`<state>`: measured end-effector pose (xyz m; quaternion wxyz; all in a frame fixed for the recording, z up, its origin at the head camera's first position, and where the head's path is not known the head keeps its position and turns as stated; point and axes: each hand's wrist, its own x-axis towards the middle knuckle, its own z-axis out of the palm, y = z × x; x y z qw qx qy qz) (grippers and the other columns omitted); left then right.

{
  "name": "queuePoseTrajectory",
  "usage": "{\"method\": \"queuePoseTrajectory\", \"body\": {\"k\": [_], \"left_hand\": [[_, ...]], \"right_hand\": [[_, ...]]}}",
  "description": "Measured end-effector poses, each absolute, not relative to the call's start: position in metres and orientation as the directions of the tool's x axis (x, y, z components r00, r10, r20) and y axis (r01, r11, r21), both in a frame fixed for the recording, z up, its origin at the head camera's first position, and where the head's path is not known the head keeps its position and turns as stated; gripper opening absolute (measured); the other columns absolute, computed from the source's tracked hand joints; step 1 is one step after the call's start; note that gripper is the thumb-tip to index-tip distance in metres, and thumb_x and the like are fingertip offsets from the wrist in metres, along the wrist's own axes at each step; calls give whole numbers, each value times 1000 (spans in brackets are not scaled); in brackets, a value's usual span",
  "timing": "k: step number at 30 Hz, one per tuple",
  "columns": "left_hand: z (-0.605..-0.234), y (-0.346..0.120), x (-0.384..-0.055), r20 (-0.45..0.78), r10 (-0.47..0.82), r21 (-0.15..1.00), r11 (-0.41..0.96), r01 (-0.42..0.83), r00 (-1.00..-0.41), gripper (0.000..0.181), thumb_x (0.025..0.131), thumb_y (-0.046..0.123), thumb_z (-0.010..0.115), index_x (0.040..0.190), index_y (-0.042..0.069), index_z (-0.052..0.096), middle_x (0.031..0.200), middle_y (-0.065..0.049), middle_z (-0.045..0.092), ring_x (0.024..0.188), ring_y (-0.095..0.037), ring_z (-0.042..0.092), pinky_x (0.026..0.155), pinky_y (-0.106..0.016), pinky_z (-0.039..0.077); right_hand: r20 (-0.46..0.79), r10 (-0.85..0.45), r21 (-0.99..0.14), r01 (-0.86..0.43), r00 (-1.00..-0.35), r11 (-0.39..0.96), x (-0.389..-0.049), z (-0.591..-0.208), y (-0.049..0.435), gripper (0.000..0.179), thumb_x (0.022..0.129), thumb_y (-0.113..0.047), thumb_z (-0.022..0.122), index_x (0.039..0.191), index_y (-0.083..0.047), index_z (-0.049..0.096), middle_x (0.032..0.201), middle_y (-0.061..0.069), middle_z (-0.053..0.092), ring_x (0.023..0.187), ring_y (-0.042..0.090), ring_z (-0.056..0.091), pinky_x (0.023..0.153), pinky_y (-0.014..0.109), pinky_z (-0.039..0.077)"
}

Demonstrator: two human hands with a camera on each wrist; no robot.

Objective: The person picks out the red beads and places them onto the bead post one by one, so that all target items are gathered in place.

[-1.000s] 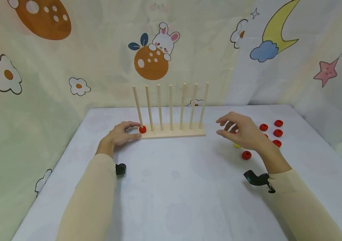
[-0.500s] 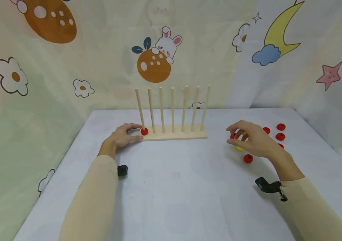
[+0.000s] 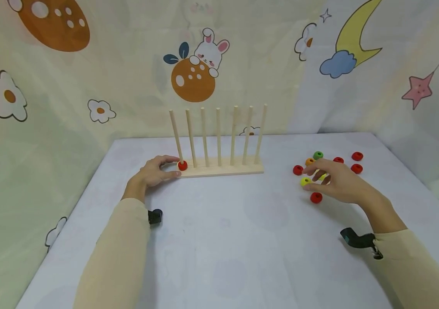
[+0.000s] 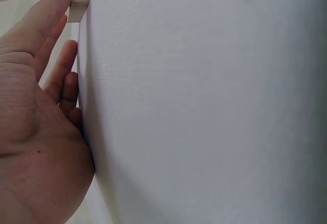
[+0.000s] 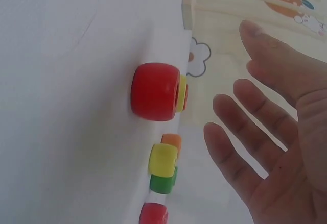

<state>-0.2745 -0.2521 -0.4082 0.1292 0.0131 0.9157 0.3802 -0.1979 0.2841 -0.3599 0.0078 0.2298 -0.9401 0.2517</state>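
At the left end of the wooden peg rack [image 3: 223,170], my left hand [image 3: 153,175] holds the base between thumb and fingers. A red bead [image 3: 182,165] sits at the foot of the leftmost peg, beside the thumb [image 4: 48,9] in the left wrist view. Over the loose beads on the right hovers my right hand [image 3: 339,182], its fingers relaxed and apart with nothing between them. A yellow bead [image 3: 306,182] lies right by its thumb. Nearer the front is another red bead [image 3: 316,198], large in the right wrist view. The hand partly covers a second yellow bead [image 3: 322,176].
Beyond the right hand lie a green bead [image 3: 318,155], an orange bead [image 3: 310,161] and several red beads [image 3: 356,168]. One more red bead [image 3: 298,170] lies left of the fingers. A patterned cloth [image 3: 134,77] hangs behind the white table [image 3: 211,249].
My right hand has moved right and lowered toward the beads, uncovering the green, orange and left red ones. The left hand stays on the rack; the head view shifted slightly.
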Motion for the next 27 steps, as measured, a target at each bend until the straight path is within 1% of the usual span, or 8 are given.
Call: {"method": "queuePoseTrajectory", "body": {"k": [4, 9, 12, 17, 19, 22, 27], "left_hand": [[-410, -252, -274, -220, 135, 709, 702, -63, -966, 65, 88, 47, 79, 147, 33, 54, 166, -8, 32, 155, -38, 21, 121, -68, 13], [-413, -254, -276, -218, 131, 700, 712, -61, -967, 65, 88, 48, 79, 146, 34, 54, 165, -5, 34, 155, -36, 23, 122, -66, 14], [-413, -256, -278, -210, 127, 697, 715, -57, -969, 65, 88, 49, 79, 146, 34, 53, 164, -5, 36, 154, -35, 25, 123, -63, 16], [-408, -254, -278, -202, 133, 707, 705, -51, -970, 65, 89, 45, 79, 147, 31, 53, 163, -5, 36, 154, -34, 25, 124, -61, 16], [-407, -253, -278, -206, 136, 712, 700, -53, -969, 66, 89, 44, 79, 147, 29, 53, 164, -6, 36, 154, -36, 24, 124, -61, 16], [-408, -253, -278, -214, 133, 715, 696, -63, -968, 66, 89, 44, 80, 148, 30, 53, 164, -6, 35, 154, -35, 24, 124, -60, 15], [-410, -253, -278, -225, 128, 710, 701, -72, -966, 67, 88, 45, 80, 148, 30, 52, 165, -7, 35, 154, -35, 24, 124, -62, 15]], "right_hand": [[59, -407, -483, -383, -911, 788, -196, -359, 289, 44, 87, -32, 84, 122, -11, 66, 116, 5, 66, 104, 25, 66, 78, 23, 57], [-28, -398, -498, -332, -917, 801, -194, -360, 292, 48, 87, -39, 83, 123, -13, 66, 117, 5, 68, 105, 24, 65, 80, 21, 57], [-33, -398, -492, -331, -917, 805, -193, -360, 293, 50, 86, -41, 83, 123, -11, 66, 117, 5, 68, 104, 24, 66, 80, 21, 57], [-56, -388, -503, -309, -920, 807, -193, -365, 299, 52, 84, -44, 84, 121, -11, 67, 118, 3, 69, 101, 20, 68, 80, 21, 57], [-65, -396, -507, -312, -916, 804, -194, -368, 301, 54, 83, -47, 84, 120, -11, 67, 117, 3, 69, 100, 19, 69, 80, 23, 57], [-59, -402, -496, -323, -914, 806, -194, -371, 304, 55, 81, -49, 84, 119, -12, 68, 115, 1, 70, 97, 16, 70, 79, 23, 58], [-66, -407, -489, -326, -911, 809, -196, -371, 305, 55, 79, -49, 86, 118, -14, 69, 112, -1, 71, 98, 17, 69, 78, 23, 58]]}}
